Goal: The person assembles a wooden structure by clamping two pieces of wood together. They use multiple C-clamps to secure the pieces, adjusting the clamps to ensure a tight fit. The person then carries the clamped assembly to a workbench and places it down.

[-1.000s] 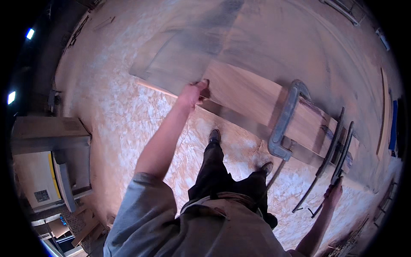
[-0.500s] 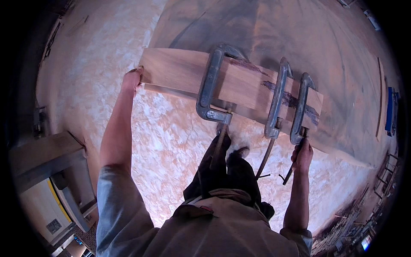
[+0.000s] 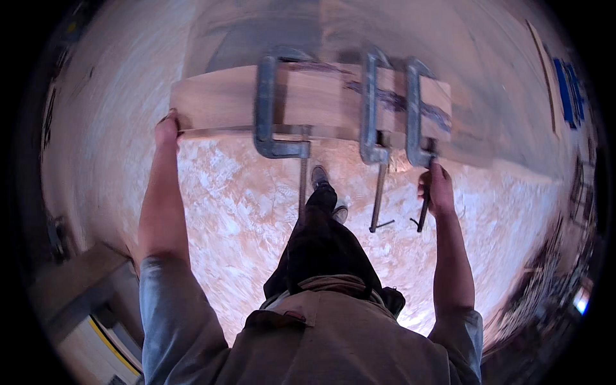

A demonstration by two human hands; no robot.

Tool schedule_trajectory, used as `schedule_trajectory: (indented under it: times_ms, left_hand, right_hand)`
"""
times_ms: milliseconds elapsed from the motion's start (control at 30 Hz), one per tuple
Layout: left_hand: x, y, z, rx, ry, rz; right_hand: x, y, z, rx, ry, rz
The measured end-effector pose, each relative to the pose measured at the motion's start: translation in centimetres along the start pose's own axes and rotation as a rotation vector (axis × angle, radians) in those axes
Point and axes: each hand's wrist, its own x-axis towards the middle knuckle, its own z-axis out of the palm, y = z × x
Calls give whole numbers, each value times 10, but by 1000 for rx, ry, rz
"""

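A long wooden board (image 3: 218,99) with a dark, rough streak on its right part spans the space in front of me. Three large grey C-clamps grip it: the left clamp (image 3: 264,106), the middle clamp (image 3: 368,106) and the right clamp (image 3: 413,112), their threaded screws pointing toward me. My left hand (image 3: 167,131) is closed around the board's left end. Lower right, my right hand (image 3: 440,187) wraps round the screw of the right clamp. Motion blurs the picture, so finger detail is limited.
A large dark sheet-like surface (image 3: 410,32) spreads beyond the board. Pale dust or shavings cover the floor (image 3: 224,212). A machine or cabinet (image 3: 83,282) with a yellow strip stands lower left. Blue objects (image 3: 566,93) and a long strip of wood (image 3: 544,70) lie far right.
The board and clamps have shifted left and slightly up in the view and now lie closer to level. My feet have changed position. Both hands keep their holds.
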Motion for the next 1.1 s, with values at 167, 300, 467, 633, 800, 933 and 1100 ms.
schedule_trajectory:
  times_ms: [167, 300, 467, 633, 800, 933, 1100]
  left_hand:
    - [41, -3, -23, 81, -38, -9]
    - [61, -18, -26, -57, -48, 16]
    - [60, -10, -17, -143, -156, -21]
    - [56, -17, -24, -219, -267, -9]
    - [39, 2, -18, -183, -135, -47]
    - [61, 2, -41, -83, -153, -65]
    - [-3, 28, -12, 198, 56, -94]
  right_hand:
    - [-21, 26, 3, -23, -40, -4]
    - [-26, 34, 13, -28, 43, -84]
    - [-25, 37, 2, 7, -9, -52]
    - [-6, 47, -12, -294, 163, -315]
    - [-26, -38, -12, -511, 358, -668]
    - [3, -86, -7, -495, 278, -735]
    - [-58, -105, -46, -168, 295, -544]
